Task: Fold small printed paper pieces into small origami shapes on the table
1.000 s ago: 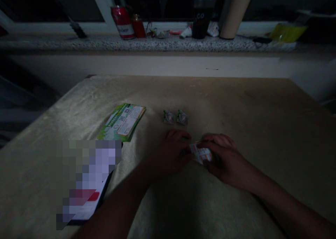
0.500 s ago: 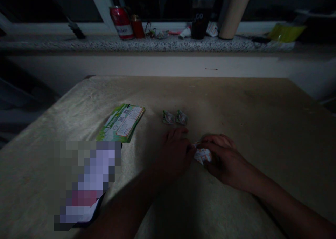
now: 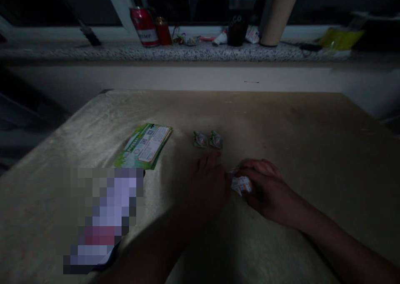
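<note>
A small white packet with orange and blue print (image 3: 241, 185) is low over the table between my hands. My right hand (image 3: 270, 190) is closed around its right side, thumb below and fingers above. Beside its left edge is my left hand (image 3: 212, 182), thumb and forefinger together at the packet's corner, the other fingers loosely bent. Dim light hides the exact contact there. Just beyond my left fingertips lie two small clear-and-green wrapped pieces, a left one (image 3: 200, 139) and a right one (image 3: 216, 139).
Green printed leaflets (image 3: 145, 146) lie on the table (image 3: 296, 130) to the left. Nearer me is a phone-like object (image 3: 109, 217), blurred out. Along the windowsill (image 3: 187, 54) stand a red can (image 3: 144, 28), an orange lighter-like item (image 3: 163, 32), a dark cup (image 3: 238, 23) and a cardboard tube (image 3: 278, 19).
My left hand has turned slightly, its thumb drawing back from the packet's face and its fingertips shifting a little left. My right hand and the packet stay nearly still.
</note>
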Tool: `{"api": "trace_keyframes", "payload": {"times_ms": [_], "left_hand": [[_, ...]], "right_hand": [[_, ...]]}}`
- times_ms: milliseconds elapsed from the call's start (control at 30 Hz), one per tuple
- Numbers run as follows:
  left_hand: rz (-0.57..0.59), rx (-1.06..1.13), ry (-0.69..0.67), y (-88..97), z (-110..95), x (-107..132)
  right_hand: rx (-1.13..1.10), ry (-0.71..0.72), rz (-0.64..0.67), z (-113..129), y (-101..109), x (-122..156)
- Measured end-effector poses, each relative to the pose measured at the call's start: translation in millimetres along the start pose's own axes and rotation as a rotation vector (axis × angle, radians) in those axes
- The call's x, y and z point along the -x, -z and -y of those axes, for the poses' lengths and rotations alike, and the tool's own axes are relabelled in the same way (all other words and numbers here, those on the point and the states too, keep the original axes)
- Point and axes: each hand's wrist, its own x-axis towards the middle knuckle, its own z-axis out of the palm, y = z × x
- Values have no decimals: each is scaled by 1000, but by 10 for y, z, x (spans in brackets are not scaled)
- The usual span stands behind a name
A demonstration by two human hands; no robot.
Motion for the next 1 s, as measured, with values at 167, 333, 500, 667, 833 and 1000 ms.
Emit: {"api": "trace_keyframes", "payload": {"times_ms": [167,333,500,667,833,1000], "left_hand": [[-8,13,8,4,-11,-1],[11,21,20,15,-11,-4],[36,17,37,22,-23,-15],[37,14,34,23,-21,-23],[30,-13,45,16,-26,-21],[33,-45,66,20,-69,-10]], "right_hand": [[-2,-9,5,11,3,-10],[-1,-20,6,0,-12,-7],[-5,-16,12,0,-5,-5],[-2,-14,2,1,-11,1],[-10,-6,1,-7,-16,9],[0,8,-5,-20,-27,8]]}}
